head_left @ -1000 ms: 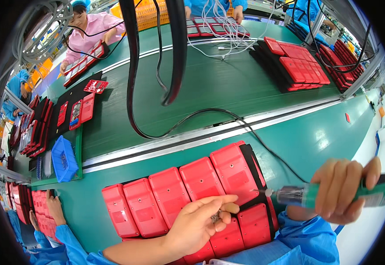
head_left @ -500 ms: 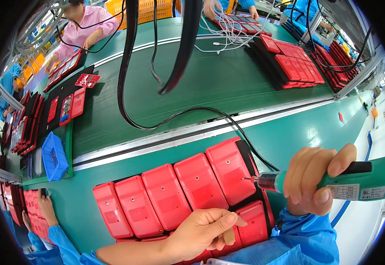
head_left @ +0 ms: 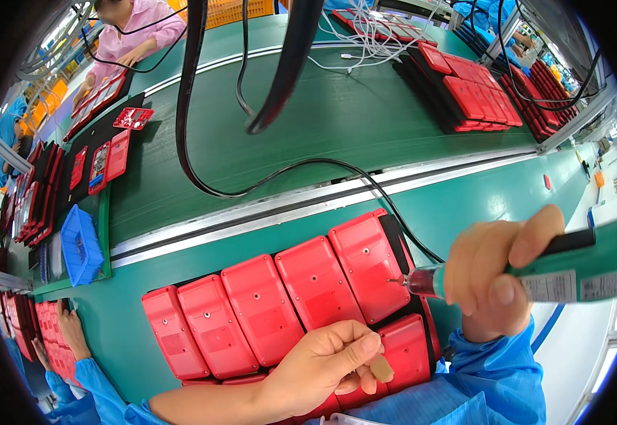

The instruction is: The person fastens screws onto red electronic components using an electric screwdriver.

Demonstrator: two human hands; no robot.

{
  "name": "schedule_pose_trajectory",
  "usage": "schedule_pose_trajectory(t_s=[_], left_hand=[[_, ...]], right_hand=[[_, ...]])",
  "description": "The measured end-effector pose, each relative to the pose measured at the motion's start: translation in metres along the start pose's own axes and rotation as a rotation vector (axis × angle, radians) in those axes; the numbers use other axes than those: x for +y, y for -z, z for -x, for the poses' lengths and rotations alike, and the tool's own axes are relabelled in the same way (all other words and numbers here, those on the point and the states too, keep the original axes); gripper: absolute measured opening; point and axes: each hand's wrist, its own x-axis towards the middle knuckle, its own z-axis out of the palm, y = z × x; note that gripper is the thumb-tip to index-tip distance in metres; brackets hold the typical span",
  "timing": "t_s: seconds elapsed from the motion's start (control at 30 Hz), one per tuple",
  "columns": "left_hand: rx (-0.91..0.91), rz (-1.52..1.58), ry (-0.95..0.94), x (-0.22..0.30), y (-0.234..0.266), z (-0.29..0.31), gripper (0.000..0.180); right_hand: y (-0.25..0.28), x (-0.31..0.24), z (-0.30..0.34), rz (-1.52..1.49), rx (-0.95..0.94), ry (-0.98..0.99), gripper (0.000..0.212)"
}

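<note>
My right hand [head_left: 489,276] grips a green electric screwdriver [head_left: 570,265], held level with its bit pointing left. The bit's tip is over the right edge of the rightmost red plastic casing [head_left: 368,265] in the far row; I cannot tell whether it touches. Above the near row is my left hand [head_left: 340,361], thumb pressed against curled fingers. A tan piece [head_left: 381,368] shows at its fingertips, perhaps a finger cover; anything pinched there is hidden. Several red casings [head_left: 262,304] lie in rows on a black tray [head_left: 397,244], each with a small hole in its back.
A black cable [head_left: 290,166] loops across the conveyor [head_left: 266,142] to the screwdriver. A blue bin [head_left: 82,248] stands at left, near a co-worker's hand [head_left: 75,333]. Stacked trays of red casings [head_left: 471,95] and white cables [head_left: 372,42] lie across the belt.
My right hand and the screwdriver have risen slightly in view. My left hand has turned a little, its index finger now curled in and the tan piece showing more.
</note>
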Motion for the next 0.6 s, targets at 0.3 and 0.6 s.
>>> schedule_pose_trajectory(t_s=[0.3, 0.6], left_hand=[[0.1, 0.063, -0.098, 0.0, -0.002, -0.003, 0.021], [0.055, -0.163, -0.303, -0.014, -0.001, -0.003, 0.017]], right_hand=[[-0.005, 0.001, 0.002, 0.193, -0.041, 0.109, 0.03], [-0.006, -0.016, 0.002, 0.176, 0.059, -0.103, 0.02]])
